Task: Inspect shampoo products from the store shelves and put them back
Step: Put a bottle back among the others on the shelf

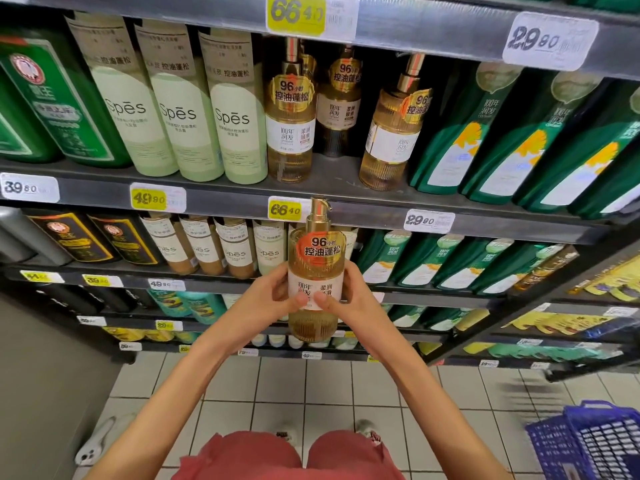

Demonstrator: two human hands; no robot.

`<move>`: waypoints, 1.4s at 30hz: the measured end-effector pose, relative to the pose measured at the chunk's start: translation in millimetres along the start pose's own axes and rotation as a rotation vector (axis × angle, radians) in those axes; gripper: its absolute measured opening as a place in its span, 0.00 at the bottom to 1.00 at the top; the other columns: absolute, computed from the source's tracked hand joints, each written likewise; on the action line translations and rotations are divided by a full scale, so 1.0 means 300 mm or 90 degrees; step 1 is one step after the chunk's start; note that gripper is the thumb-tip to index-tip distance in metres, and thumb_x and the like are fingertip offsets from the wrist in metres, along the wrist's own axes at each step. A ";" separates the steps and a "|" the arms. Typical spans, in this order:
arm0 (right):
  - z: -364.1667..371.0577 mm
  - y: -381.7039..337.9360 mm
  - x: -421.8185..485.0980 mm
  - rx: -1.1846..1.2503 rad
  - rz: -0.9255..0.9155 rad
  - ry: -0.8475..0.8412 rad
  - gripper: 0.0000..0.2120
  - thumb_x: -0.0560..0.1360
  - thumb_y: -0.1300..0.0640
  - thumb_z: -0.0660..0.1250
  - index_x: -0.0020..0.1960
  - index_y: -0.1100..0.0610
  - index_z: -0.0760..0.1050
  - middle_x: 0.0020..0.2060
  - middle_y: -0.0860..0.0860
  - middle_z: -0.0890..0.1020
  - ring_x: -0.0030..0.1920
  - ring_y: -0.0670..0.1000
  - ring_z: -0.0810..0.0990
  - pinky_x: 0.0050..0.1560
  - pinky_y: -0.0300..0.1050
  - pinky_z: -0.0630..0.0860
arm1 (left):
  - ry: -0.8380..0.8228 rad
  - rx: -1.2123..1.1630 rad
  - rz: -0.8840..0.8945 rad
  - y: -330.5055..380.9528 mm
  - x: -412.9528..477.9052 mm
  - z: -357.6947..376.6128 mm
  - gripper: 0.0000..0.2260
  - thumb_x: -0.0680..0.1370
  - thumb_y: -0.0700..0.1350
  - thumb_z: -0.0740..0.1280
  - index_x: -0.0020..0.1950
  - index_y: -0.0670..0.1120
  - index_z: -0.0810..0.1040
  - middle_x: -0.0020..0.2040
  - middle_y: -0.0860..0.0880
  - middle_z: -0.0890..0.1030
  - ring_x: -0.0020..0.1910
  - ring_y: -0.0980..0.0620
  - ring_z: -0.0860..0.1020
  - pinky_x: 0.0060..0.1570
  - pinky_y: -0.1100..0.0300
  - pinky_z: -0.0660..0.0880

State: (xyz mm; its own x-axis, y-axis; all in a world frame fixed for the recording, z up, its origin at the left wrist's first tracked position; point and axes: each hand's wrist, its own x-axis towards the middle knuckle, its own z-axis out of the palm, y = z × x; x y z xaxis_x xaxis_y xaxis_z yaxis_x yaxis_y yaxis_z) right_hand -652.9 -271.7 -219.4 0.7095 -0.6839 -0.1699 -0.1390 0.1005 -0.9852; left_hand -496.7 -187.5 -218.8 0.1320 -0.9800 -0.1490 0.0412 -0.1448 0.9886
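I hold a golden, ribbed pump bottle of shampoo (pixel 317 258) upright in front of me, its red-and-white label facing me. My left hand (pixel 273 297) grips its left side and my right hand (pixel 346 296) grips its right side, both thumbs pressed on the white label. Matching golden bottles (pixel 290 133) stand on the shelf (pixel 346 197) above, with a gap between them and the one further right (pixel 391 140).
Pale green Spes bottles (pixel 180 112) stand left of the gap, dark green bottles (pixel 502 143) to the right. Lower shelves carry more bottles. A blue shopping basket (pixel 588 445) sits on the tiled floor at the lower right. A grey wall runs along the left.
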 end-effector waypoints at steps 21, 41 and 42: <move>-0.028 -0.144 -0.046 -0.129 0.093 -0.069 0.33 0.63 0.36 0.65 0.60 0.56 0.75 0.52 0.52 0.83 0.52 0.49 0.83 0.53 0.46 0.80 | -0.024 -0.045 -0.083 0.097 -0.045 0.015 0.31 0.63 0.65 0.72 0.60 0.50 0.73 0.53 0.50 0.83 0.52 0.52 0.81 0.44 0.60 0.79; -0.028 -0.214 0.012 0.014 -0.064 0.088 0.20 0.75 0.53 0.67 0.67 0.53 0.71 0.57 0.51 0.81 0.58 0.50 0.79 0.58 0.46 0.78 | 0.187 0.063 0.042 0.257 0.073 0.089 0.17 0.77 0.51 0.63 0.62 0.44 0.76 0.55 0.47 0.81 0.52 0.53 0.79 0.48 0.62 0.76; -0.033 -0.231 0.036 0.022 -0.078 0.106 0.20 0.76 0.55 0.66 0.67 0.54 0.70 0.58 0.52 0.81 0.58 0.51 0.79 0.59 0.48 0.77 | 0.196 0.078 0.063 0.281 0.103 0.088 0.15 0.78 0.49 0.62 0.62 0.44 0.76 0.55 0.48 0.81 0.51 0.54 0.79 0.47 0.64 0.76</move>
State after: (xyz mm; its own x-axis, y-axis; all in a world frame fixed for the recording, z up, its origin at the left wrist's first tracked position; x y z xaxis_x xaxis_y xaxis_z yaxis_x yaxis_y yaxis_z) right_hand -642.6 -293.2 -152.7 0.5959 -0.8018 -0.0447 -0.0323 0.0318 -0.9990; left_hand -515.2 -233.7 -139.5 0.4234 -0.9053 -0.0332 -0.1029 -0.0844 0.9911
